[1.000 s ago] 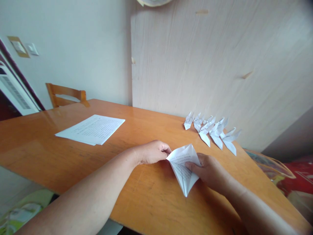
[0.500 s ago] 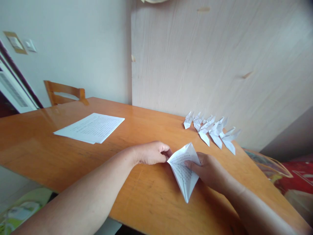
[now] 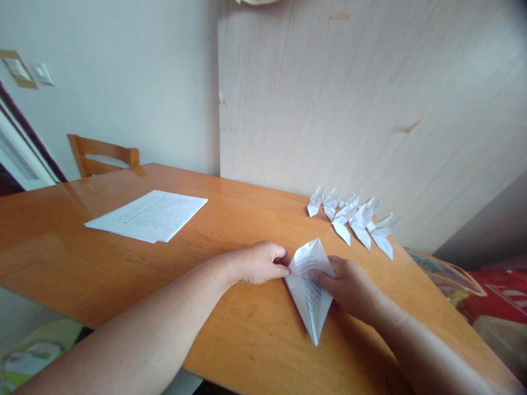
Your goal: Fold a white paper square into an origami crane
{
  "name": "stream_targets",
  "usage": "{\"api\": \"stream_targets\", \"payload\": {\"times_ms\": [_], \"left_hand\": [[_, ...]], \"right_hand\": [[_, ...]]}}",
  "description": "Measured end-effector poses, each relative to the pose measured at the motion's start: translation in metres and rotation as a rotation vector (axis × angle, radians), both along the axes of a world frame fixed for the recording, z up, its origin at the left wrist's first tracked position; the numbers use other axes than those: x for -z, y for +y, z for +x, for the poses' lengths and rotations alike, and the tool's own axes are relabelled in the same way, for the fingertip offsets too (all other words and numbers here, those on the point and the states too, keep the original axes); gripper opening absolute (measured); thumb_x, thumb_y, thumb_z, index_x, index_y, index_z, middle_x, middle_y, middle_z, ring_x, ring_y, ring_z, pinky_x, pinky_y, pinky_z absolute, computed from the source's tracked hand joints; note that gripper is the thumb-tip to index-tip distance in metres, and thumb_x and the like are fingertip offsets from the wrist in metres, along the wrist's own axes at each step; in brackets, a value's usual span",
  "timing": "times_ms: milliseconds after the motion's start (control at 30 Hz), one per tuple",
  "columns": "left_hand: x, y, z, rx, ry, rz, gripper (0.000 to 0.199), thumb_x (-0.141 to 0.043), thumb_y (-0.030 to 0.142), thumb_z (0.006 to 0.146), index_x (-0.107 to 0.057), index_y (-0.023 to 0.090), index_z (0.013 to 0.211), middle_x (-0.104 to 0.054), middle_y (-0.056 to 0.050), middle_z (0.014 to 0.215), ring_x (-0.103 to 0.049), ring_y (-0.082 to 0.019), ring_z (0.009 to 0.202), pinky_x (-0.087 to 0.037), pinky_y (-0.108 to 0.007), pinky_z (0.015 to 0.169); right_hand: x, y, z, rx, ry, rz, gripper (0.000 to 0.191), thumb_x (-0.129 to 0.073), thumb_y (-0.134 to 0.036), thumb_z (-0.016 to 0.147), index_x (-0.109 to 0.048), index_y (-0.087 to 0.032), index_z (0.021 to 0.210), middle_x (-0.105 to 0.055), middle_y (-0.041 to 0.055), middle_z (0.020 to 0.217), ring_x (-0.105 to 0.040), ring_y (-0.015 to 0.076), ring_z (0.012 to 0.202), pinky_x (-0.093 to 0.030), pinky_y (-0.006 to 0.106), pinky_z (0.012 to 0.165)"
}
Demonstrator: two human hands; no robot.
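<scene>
A sheet of printed paper folded into a kite shape (image 3: 309,296) stands tilted over the table, one point toward me. My right hand (image 3: 343,280) grips its right edge, thumb on the printed face and fingers behind, out of sight. At the left corner, my left hand (image 3: 267,263) pinches the paper's edge between thumb and bent fingers. Beyond my hands, several folded paper cranes (image 3: 362,222) stand in rows near the back edge.
A stack of printed sheets (image 3: 148,216) lies on the left of the wooden table (image 3: 242,329). Behind it stands a wooden chair (image 3: 107,153). A pale panel (image 3: 329,109) rises along the back edge. Red bags (image 3: 494,291) sit beyond the right edge.
The paper's left flap has folded inward, narrowing the kite shape. My left thumb has come onto that edge, while my right hand keeps its hold. The view has shifted slightly.
</scene>
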State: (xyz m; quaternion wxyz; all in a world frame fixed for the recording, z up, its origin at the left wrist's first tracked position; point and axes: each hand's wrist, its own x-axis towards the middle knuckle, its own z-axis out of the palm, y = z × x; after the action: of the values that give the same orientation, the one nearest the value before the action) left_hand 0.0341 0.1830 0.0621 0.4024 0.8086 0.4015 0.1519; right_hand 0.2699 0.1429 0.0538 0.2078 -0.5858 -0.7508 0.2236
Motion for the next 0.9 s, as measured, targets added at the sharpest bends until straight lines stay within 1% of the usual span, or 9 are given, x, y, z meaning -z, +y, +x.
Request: {"api": "stream_targets", "payload": {"times_ms": [100, 267, 367, 467, 533, 600, 700, 800, 900], "left_hand": [[0.004, -0.001, 0.004, -0.048, 0.025, 0.035, 0.015, -0.062, 0.027, 0.083, -0.069, 0.016, 0.091, -0.075, -0.004, 0.092, -0.067, -0.019, 0.083, -0.047, -0.025, 0.067], [0.011, -0.001, 0.008, -0.099, 0.069, 0.129, 0.017, -0.063, 0.03, 0.081, -0.071, 0.02, 0.091, -0.075, -0.004, 0.092, -0.066, -0.02, 0.083, -0.047, -0.026, 0.066], [0.009, -0.003, 0.009, -0.113, 0.104, 0.17, 0.016, -0.062, 0.031, 0.081, -0.072, 0.021, 0.089, -0.075, -0.004, 0.092, -0.066, -0.02, 0.082, -0.047, -0.026, 0.065], [0.006, -0.004, 0.009, -0.108, 0.136, 0.205, 0.015, -0.061, 0.03, 0.082, -0.071, 0.022, 0.087, -0.075, -0.003, 0.091, -0.066, -0.02, 0.081, -0.046, -0.026, 0.065], [0.005, -0.005, 0.01, -0.106, 0.151, 0.221, 0.015, -0.059, 0.028, 0.082, -0.072, 0.023, 0.088, -0.075, -0.003, 0.091, -0.066, -0.02, 0.081, -0.046, -0.025, 0.065], [0.004, -0.006, 0.01, -0.104, 0.159, 0.233, 0.016, -0.059, 0.026, 0.082, -0.072, 0.023, 0.089, -0.076, -0.002, 0.092, -0.066, -0.02, 0.083, -0.047, -0.025, 0.066], [0.004, -0.006, 0.009, -0.093, 0.158, 0.239, 0.016, -0.059, 0.027, 0.082, -0.073, 0.024, 0.09, -0.076, -0.002, 0.093, -0.067, -0.02, 0.084, -0.047, -0.025, 0.067], [0.002, -0.007, 0.008, -0.082, 0.148, 0.251, 0.016, -0.059, 0.028, 0.082, -0.073, 0.025, 0.09, -0.076, -0.002, 0.092, -0.067, -0.021, 0.083, -0.047, -0.026, 0.066], [0.0, -0.009, 0.008, -0.092, 0.161, 0.271, 0.015, -0.059, 0.026, 0.081, -0.072, 0.024, 0.089, -0.075, -0.002, 0.091, -0.067, -0.021, 0.081, -0.045, -0.028, 0.065]], "right_hand": [[0.001, 0.0, 0.0, -0.001, -0.002, 0.008, 0.018, -0.056, -0.034, 0.088, -0.064, -0.021, 0.079, -0.07, 0.003, 0.074, -0.064, 0.0207, 0.067, -0.041, 0.027, 0.056], [0.003, 0.0, 0.002, -0.013, 0.027, 0.003, 0.018, -0.057, -0.034, 0.088, -0.063, -0.021, 0.077, -0.069, 0.0027, 0.073, -0.064, 0.0205, 0.066, -0.041, 0.028, 0.056], [0.001, 0.0, 0.002, -0.013, 0.068, -0.019, 0.019, -0.058, -0.037, 0.088, -0.064, -0.021, 0.079, -0.069, 0.0023, 0.074, -0.064, 0.0205, 0.067, -0.042, 0.028, 0.056], [-0.004, 0.0, -0.003, 0.003, 0.13, 0.06, 0.016, -0.061, -0.036, 0.086, -0.065, -0.021, 0.083, -0.069, 0.0017, 0.077, -0.063, 0.0203, 0.072, -0.044, 0.028, 0.061], [-0.009, -0.002, -0.009, -0.002, 0.224, 0.118, 0.013, -0.062, -0.034, 0.085, -0.066, -0.022, 0.089, -0.069, 0.001, 0.082, -0.062, 0.0196, 0.078, -0.046, 0.028, 0.068], [-0.015, -0.004, -0.016, -0.004, 0.336, 0.12, 0.014, -0.062, -0.032, 0.085, -0.066, -0.022, 0.093, -0.069, 0.0001, 0.085, -0.062, 0.0184, 0.081, -0.047, 0.028, 0.072], [-0.021, -0.006, -0.026, 0.032, 0.414, 0.099, 0.015, -0.063, -0.033, 0.084, -0.065, -0.022, 0.093, -0.066, -0.0016, 0.078, -0.061, 0.0168, 0.074, -0.046, 0.026, 0.067], [-0.022, -0.007, -0.029, 0.05, 0.415, 0.091, 0.018, -0.062, -0.038, 0.085, -0.064, -0.02, 0.086, -0.064, -0.001, 0.074, -0.06, 0.0165, 0.07, -0.045, 0.026, 0.064], [-0.02, -0.005, -0.028, 0.074, 0.394, 0.124, 0.025, -0.061, -0.044, 0.087, -0.065, -0.02, 0.084, -0.065, 0.0012, 0.074, -0.061, 0.0181, 0.07, -0.046, 0.028, 0.064]]}}
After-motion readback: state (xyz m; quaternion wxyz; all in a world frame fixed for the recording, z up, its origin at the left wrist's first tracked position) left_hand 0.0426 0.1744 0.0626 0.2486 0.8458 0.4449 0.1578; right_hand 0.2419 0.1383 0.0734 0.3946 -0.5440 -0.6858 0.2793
